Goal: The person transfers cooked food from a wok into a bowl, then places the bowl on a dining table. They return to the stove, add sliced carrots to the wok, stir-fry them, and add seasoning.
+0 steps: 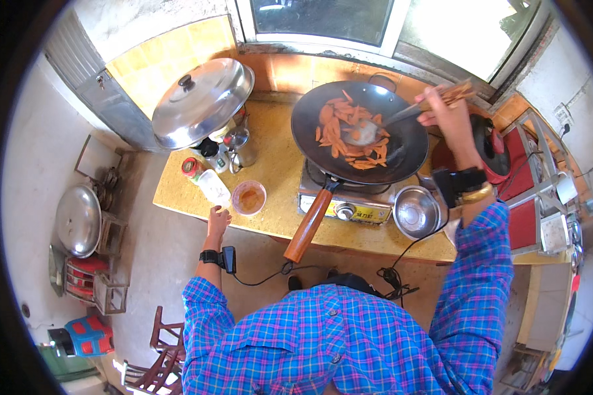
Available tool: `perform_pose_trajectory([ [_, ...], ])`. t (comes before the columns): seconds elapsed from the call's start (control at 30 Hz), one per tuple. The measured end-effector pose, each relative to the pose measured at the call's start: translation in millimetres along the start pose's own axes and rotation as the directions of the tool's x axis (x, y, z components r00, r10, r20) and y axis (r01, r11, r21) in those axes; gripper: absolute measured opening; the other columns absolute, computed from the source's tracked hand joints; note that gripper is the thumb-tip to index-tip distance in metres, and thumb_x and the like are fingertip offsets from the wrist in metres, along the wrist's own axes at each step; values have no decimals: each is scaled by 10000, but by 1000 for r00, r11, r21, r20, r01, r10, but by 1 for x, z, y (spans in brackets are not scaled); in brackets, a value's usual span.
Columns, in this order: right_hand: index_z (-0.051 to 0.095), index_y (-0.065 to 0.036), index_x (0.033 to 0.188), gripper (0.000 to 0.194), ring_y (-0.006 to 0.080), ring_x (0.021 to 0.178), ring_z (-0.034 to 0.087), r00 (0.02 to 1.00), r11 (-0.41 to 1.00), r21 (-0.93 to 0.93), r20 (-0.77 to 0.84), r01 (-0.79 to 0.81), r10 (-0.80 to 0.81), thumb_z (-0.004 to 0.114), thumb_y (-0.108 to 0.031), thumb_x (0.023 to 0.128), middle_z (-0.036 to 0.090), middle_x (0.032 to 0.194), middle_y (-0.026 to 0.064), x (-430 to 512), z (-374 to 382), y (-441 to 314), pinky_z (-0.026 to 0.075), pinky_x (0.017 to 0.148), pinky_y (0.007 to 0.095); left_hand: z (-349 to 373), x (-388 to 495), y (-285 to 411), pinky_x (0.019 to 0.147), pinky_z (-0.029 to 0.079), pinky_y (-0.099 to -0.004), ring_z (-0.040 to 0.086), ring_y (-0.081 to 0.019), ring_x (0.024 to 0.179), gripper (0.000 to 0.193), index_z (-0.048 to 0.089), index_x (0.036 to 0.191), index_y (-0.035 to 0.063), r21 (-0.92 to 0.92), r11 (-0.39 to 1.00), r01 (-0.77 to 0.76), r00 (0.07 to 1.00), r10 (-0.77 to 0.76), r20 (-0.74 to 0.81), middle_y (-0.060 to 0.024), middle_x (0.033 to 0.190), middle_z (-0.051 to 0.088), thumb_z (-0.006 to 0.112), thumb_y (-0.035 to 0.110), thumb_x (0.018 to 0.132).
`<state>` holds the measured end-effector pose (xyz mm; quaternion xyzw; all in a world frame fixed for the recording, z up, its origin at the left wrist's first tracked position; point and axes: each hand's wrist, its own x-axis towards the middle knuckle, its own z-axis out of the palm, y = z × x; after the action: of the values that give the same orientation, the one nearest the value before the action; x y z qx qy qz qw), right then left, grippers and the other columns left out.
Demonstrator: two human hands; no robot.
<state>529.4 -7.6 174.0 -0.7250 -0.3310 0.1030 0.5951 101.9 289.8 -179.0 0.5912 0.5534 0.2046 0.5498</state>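
My right hand [441, 111] grips the wooden handle of a metal wok spatula [363, 132], blurred by motion at its grip end. The spatula's blade rests among orange strips of food [332, 129], which look like carrot, inside a dark wok [405, 143]. The wok sits on a gas stove [346, 210], its wooden handle pointing towards me. Near the counter's front edge, my left hand [219, 220] holds nothing, its fingers loosely curled apart. Just beyond it are a white plastic container [213, 187] and a clear plastic bowl [249, 198] with reddish-brown contents; contact with the container cannot be made out.
A large steel lid [205, 103] leans over jars and a steel pitcher [242, 153] on the left. Right of the stove stands a steel bowl [417, 212]; a red-and-black cooker [489, 148] is behind my right arm. A cable [400, 256] dangles before the counter [276, 153].
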Motion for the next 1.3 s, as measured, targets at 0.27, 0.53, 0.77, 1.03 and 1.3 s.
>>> perform_pose_trajectory([
  [0.27,588,-29,771,256,57,371,443,993,943,-314,-14,108,-119,529,-258,867,610,693,20,3,-38,-34,342,348,186,12,-80,9,411,416,-244,519,-112,463,389,575,748,0,246,969,-2,985,-41,169,-52,617,559,494,354,885],
  [0.53,573,-15,838,180,71,469,525,942,944,55,-97,326,-320,540,-188,873,644,803,62,-8,2,14,432,436,184,126,-127,4,460,425,-257,499,-87,503,360,595,793,18,-5,982,-190,816,161,556,-29,600,538,540,366,868],
  [0.77,559,-15,862,202,83,484,553,997,994,108,60,32,-38,538,-215,881,632,806,70,6,-33,28,466,445,188,213,-171,60,487,416,-310,534,-168,505,448,561,725,5,236,871,-432,793,242,559,-74,564,518,483,418,880],
  [1.03,583,-18,889,128,143,765,618,664,740,293,327,605,-672,632,-62,779,616,943,100,-8,-54,71,518,616,264,262,-199,76,554,442,-375,577,-273,588,467,596,784,-26,388,806,-446,877,309,367,-164,613,568,516,430,850],
  [1.3,560,-10,899,179,339,1037,517,284,620,189,763,761,-581,586,-45,726,509,1152,189,-66,-80,96,432,875,376,280,-198,78,581,450,-378,583,-285,627,444,605,836,-27,411,852,-325,939,240,244,-164,660,592,525,410,845],
])
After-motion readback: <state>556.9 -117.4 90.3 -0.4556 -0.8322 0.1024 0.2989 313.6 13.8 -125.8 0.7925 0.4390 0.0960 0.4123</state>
